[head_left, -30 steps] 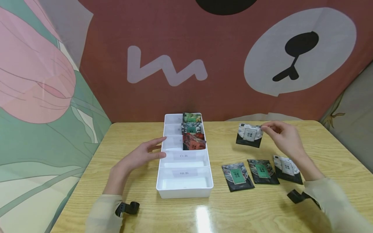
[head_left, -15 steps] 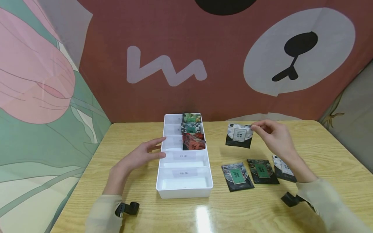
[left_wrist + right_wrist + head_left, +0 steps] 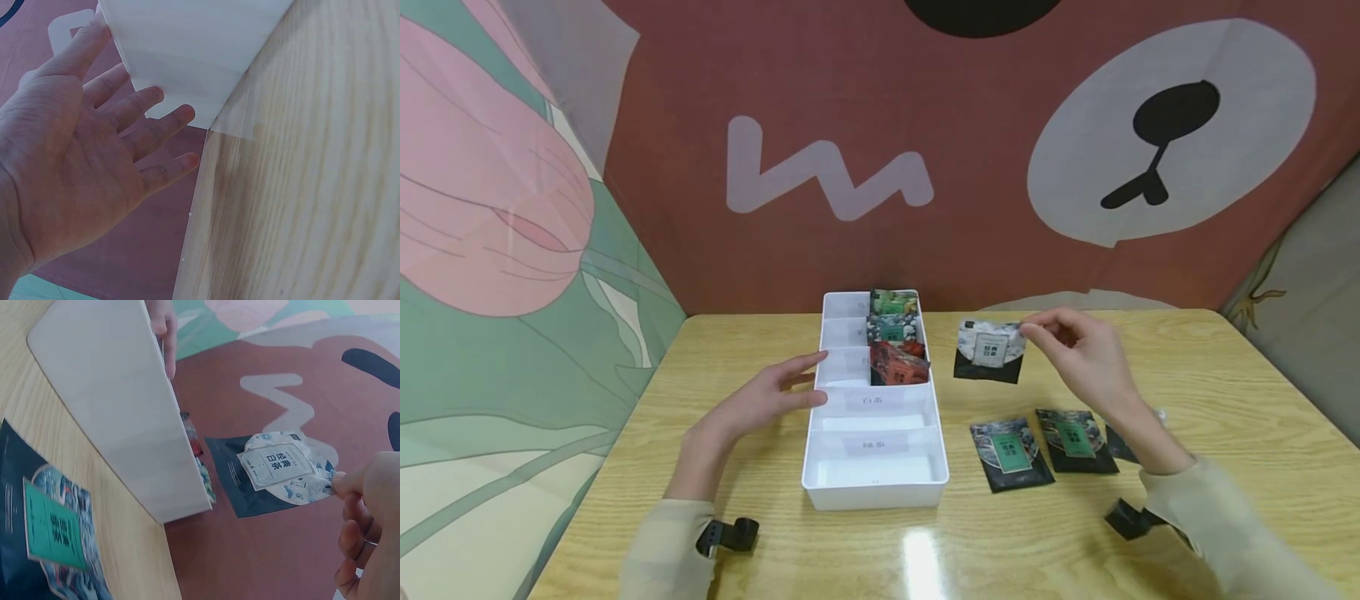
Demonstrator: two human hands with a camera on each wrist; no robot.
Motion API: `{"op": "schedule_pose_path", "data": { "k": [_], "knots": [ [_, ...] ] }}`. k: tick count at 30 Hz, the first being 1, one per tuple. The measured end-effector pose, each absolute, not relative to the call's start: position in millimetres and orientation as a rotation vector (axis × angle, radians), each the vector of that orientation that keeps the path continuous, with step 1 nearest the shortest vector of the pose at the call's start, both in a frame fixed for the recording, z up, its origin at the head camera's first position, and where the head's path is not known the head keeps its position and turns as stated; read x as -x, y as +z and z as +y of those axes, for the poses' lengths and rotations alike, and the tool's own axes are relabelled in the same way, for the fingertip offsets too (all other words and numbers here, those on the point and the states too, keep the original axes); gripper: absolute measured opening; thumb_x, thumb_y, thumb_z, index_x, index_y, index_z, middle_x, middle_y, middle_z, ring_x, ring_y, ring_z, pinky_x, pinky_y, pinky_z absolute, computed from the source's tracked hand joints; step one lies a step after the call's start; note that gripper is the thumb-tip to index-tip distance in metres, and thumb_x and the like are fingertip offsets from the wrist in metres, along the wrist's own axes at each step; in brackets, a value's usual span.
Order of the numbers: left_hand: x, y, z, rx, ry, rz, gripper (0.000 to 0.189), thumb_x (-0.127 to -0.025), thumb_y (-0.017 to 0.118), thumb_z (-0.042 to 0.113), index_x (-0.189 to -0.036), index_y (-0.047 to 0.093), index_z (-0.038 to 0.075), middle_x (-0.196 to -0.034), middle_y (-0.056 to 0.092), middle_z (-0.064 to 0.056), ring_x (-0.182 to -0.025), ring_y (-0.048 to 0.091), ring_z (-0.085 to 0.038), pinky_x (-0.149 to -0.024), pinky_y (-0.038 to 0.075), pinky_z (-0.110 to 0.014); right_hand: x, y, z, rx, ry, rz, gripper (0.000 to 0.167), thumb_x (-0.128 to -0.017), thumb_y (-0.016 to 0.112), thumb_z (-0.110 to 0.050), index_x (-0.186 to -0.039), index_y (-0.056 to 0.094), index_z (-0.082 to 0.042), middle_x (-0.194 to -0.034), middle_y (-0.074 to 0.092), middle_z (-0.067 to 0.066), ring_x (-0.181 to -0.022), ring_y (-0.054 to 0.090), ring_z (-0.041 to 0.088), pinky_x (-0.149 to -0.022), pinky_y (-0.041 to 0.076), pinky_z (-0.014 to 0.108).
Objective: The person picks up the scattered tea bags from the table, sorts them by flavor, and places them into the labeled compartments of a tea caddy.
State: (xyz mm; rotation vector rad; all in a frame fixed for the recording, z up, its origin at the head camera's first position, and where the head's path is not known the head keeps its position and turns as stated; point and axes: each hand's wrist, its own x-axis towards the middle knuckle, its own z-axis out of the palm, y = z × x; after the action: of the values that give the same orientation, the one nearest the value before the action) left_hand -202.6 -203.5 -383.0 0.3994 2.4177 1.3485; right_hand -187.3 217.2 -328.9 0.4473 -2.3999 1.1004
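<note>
Between thumb and forefinger, my right hand (image 3: 1082,354) pinches the upper right corner of a white-and-black tea sachet (image 3: 988,350). The sachet hangs in the air to the right of a long white divided box (image 3: 876,498). In the right wrist view its white label (image 3: 278,465) faces the camera. My left hand (image 3: 771,390) rests its fingertips on the box's left rim, fingers extended; the left wrist view shows the palm (image 3: 69,156) beside the box wall (image 3: 187,50). Red sachets (image 3: 898,367) and green-labelled sachets (image 3: 892,328) stand in the box's far compartments.
Two green-labelled sachets, one nearer the box (image 3: 1011,456) and one beside it (image 3: 1077,442), lie flat on the wooden table (image 3: 760,533). A third sachet (image 3: 1120,444) is partly hidden under my right forearm. A patterned cloth (image 3: 970,208) rises behind the table.
My right hand has carried the white-and-black tea sachet leftward, closer to the box. Its forearm now covers more of the sachet lying at the right. My left hand has stayed at the rim.
</note>
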Motion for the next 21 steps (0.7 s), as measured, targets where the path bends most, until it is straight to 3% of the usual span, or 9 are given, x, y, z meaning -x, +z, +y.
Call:
{"op": "schedule_pose_path", "data": {
  "k": [21],
  "knots": [
    [203.7, -384.7, -204.2, -0.396, 1.336, 2.423, 0.077, -0.087, 0.071, 0.051, -0.154, 0.037, 0.03, -0.162, 0.031, 0.0, -0.147, 0.035, -0.034, -0.117, 0.033, -0.056, 185.8, -325.5, 155.0, -0.619, 1.23, -2.302, 0.004, -0.091, 0.072, -0.012, -0.094, 0.075, -0.012, -0.066, 0.053, -0.001, -0.06, 0.042, 0.013, -0.056, 0.034, 0.025]
  ]
}}
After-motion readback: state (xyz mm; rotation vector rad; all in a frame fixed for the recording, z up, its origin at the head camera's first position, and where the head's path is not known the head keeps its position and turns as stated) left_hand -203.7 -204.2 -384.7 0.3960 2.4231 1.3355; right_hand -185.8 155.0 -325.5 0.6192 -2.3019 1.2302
